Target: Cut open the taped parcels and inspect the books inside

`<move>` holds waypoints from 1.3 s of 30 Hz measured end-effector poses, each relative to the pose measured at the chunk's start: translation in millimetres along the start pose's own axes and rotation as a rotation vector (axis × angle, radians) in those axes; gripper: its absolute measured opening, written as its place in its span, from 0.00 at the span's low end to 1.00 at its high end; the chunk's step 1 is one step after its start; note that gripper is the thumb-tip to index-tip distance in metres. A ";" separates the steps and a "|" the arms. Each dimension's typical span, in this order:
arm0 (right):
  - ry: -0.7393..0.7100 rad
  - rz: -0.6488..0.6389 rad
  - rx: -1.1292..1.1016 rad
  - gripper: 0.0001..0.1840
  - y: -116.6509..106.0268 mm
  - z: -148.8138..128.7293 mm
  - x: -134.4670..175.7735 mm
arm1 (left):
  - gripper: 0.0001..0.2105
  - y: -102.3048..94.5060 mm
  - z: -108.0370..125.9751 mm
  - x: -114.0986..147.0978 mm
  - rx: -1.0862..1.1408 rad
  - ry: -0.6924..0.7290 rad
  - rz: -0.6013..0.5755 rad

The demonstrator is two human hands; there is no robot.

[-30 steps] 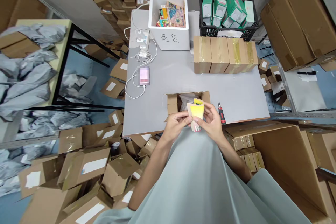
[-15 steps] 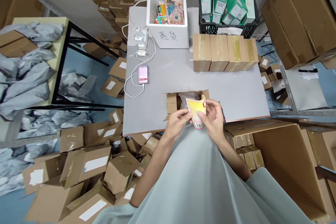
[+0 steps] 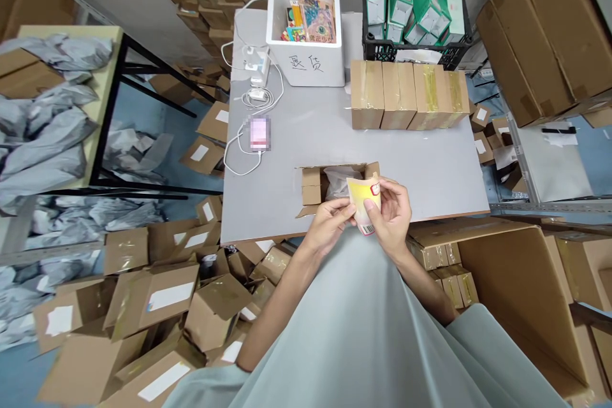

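Between my two hands is a small yellow and white printed packet (image 3: 362,196) with a barcode at its lower edge and a red mark near its top right corner. My left hand (image 3: 331,222) pinches its left edge between thumb and fingers. With the thumb lying across its front, my right hand (image 3: 391,211) grips the right side. Just beyond the packet, at the table's near edge, an opened cardboard box (image 3: 312,195) has its flaps out. Clear plastic wrap (image 3: 340,182) shows inside that box; what lies under it is hidden.
On the grey table (image 3: 306,134) stand a white foam box (image 3: 308,67) of colourful packs, a black crate (image 3: 415,54) of green boxes, a row of taped cartons (image 3: 406,99), and a phone (image 3: 259,134) on a cable. Open cartons (image 3: 172,293) crowd the floor at left; a big carton (image 3: 521,306) stands right.
Both hands and the packet have shifted slightly to the right. The packet's curled top corner now looks flatter, its red mark showing more fully.
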State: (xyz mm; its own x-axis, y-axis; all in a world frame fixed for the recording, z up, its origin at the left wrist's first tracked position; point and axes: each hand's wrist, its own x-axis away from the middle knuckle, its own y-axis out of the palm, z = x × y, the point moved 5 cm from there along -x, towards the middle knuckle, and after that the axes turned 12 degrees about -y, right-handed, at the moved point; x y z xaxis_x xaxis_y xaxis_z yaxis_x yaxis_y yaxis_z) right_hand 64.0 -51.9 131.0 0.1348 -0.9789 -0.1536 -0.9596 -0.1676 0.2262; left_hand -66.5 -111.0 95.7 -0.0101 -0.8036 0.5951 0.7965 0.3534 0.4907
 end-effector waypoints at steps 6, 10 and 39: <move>-0.087 -0.057 0.013 0.27 -2.3 -0.8 2.6 | 0.23 -5.2 0.4 1.6 0.072 -0.015 0.033; -0.088 -0.083 -0.022 0.26 -2.0 0.0 3.2 | 0.25 -14.3 4.9 3.1 0.096 0.008 0.079; 0.186 -0.248 0.091 0.30 -9.7 38.7 5.5 | 0.23 -41.8 10.1 17.5 -0.188 0.138 0.249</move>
State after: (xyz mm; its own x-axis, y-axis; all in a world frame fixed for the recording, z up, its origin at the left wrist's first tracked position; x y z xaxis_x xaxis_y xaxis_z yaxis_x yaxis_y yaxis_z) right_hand 64.5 -51.2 90.7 0.4020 -0.9156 -0.0127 -0.9089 -0.4007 0.1159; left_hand -106.0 -135.0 92.0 0.2705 -0.7658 0.5834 0.8620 0.4625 0.2075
